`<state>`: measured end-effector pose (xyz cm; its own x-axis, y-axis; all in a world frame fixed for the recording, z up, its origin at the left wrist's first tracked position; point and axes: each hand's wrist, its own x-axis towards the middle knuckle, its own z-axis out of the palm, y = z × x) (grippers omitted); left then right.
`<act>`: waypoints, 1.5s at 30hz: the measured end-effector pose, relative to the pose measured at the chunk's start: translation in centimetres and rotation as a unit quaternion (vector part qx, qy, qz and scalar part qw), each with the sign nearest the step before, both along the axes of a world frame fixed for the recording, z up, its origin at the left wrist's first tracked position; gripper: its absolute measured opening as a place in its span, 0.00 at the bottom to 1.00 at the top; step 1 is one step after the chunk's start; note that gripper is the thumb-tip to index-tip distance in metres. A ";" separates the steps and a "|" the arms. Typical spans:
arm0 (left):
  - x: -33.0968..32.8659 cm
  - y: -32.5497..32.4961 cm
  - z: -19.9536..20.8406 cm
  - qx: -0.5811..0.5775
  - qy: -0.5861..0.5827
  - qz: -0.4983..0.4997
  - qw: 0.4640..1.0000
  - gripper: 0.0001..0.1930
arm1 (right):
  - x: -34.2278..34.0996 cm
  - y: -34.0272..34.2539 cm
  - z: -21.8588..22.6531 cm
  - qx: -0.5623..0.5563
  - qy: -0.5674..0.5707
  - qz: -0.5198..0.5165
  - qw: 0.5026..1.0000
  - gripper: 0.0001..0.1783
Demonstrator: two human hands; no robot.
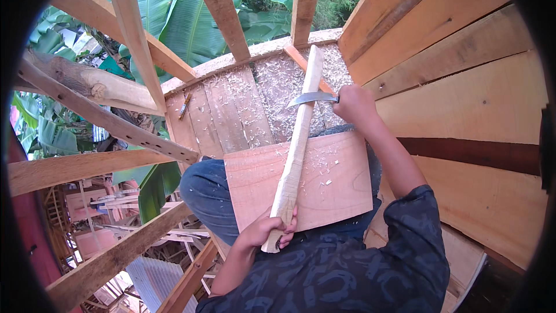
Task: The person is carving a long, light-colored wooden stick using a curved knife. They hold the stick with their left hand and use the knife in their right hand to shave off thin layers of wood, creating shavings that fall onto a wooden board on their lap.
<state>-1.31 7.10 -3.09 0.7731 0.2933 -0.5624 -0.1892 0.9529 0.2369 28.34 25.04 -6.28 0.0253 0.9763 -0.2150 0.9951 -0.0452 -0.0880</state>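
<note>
A long pale piece of wood (296, 145) slants up across my lap, its far end past the board's edge. My left hand (271, 230) is wrapped round its near end. In my right hand (355, 106) is the handle of a curved knife (313, 98), mostly hidden by my fist. The blade lies across the upper part of the wood, its tip pointing left. Under the wood, a flat wooden board (341, 197) rests on my legs, with a few shavings scattered on it.
Shavings (284, 93) cover much of the plank floor (217, 113) ahead. A small orange-brown object (185, 106) lies at its left. Beyond my fist is an orange-brown wooden strip (296, 58). Plank walling (463, 98) rises at right; posts and beams (217, 11) frame the open left and far sides.
</note>
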 end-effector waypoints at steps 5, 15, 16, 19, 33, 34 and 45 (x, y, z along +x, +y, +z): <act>-0.1 0.0 -0.2 0.003 -0.005 -0.016 1.000 0.24 | 5.1 3.3 -2.0 0.029 0.017 -0.157 0.987 0.13; 0.0 -0.4 0.0 0.060 0.042 -0.044 0.996 0.23 | -0.9 -2.0 2.1 -0.059 0.062 0.026 0.996 0.13; 0.1 -0.3 0.1 0.069 0.049 -0.048 0.995 0.23 | -0.8 -2.0 1.6 -0.033 0.064 0.026 0.997 0.13; 0.3 -0.1 0.3 0.066 0.051 -0.047 0.995 0.22 | 0.9 -1.0 -0.8 0.055 0.054 0.007 0.997 0.12; 0.2 -0.7 0.2 0.073 0.063 -0.054 0.994 0.20 | 1.8 -1.7 -0.4 0.021 0.041 -0.028 0.999 0.11; 0.3 -0.7 0.1 0.065 0.053 -0.045 0.995 0.20 | 0.8 -2.7 -0.2 0.023 0.059 0.003 0.998 0.11; 1.0 -0.8 0.6 0.115 0.095 -0.072 0.986 0.18 | 2.7 1.8 -1.1 0.032 0.029 -0.084 0.996 0.11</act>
